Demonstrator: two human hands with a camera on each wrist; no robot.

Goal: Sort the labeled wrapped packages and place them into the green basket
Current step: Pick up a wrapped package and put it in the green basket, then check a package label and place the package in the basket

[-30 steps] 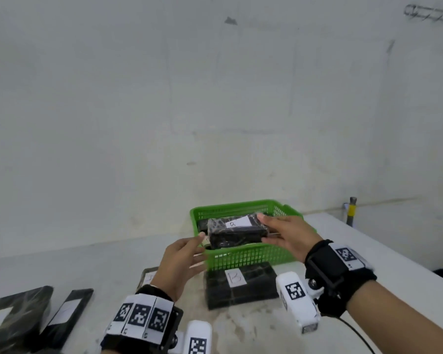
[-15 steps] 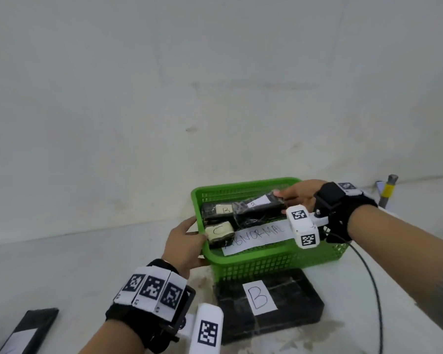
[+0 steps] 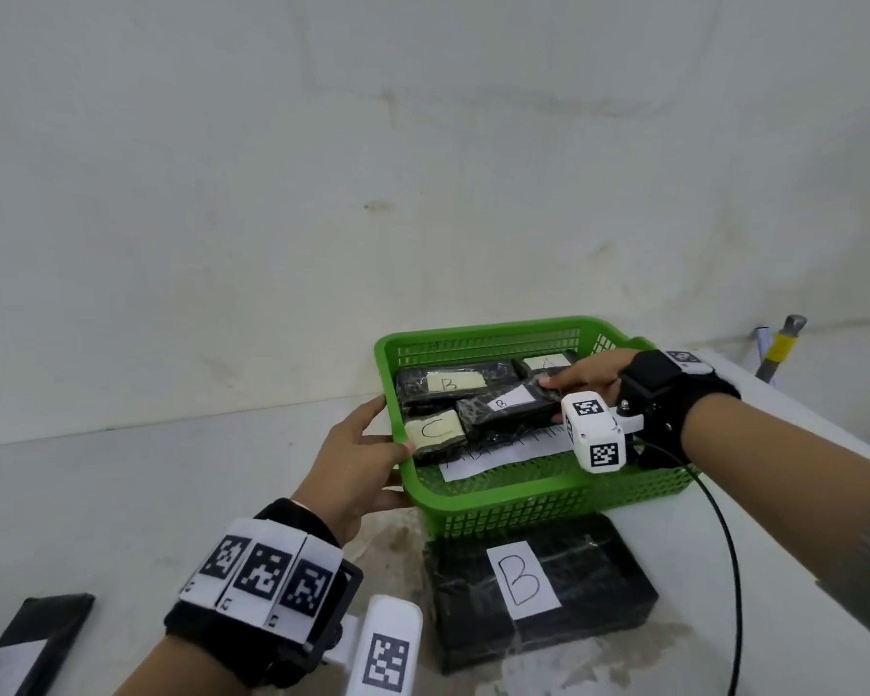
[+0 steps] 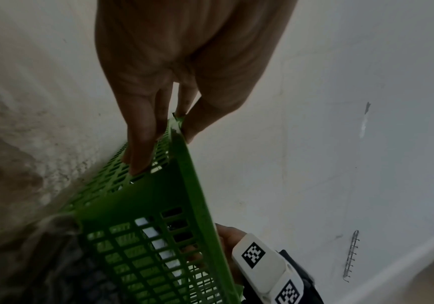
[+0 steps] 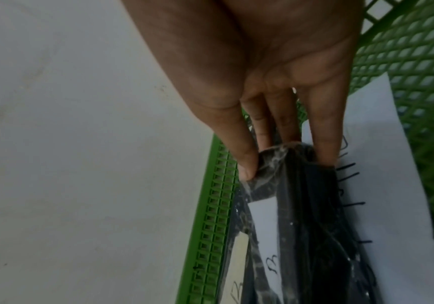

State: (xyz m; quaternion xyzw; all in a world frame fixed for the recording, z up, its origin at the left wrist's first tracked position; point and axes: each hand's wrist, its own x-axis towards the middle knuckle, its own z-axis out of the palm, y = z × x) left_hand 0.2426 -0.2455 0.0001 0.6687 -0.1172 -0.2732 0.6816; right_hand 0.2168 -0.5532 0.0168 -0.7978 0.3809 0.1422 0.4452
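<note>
Two hands: both engaged
Right hand (image 3: 591, 376): pinches B package (image 3: 511, 411) end, long axis running away from fingertips
Left hand (image 3: 357, 457): grips green basket (image 3: 548, 499) rim

Table (image 3: 121, 494) bears basket (image 3: 548, 499), packages (image 3: 538, 590).

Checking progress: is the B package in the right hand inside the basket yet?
Inside. The B package lies within the green basket walls, atop others, right hand gripping its end.

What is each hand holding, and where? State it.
The right hand pinches the B-labelled package by its end, inside the green basket. The left hand grips the basket's left rim, thumb inside, fingers outside.
</note>
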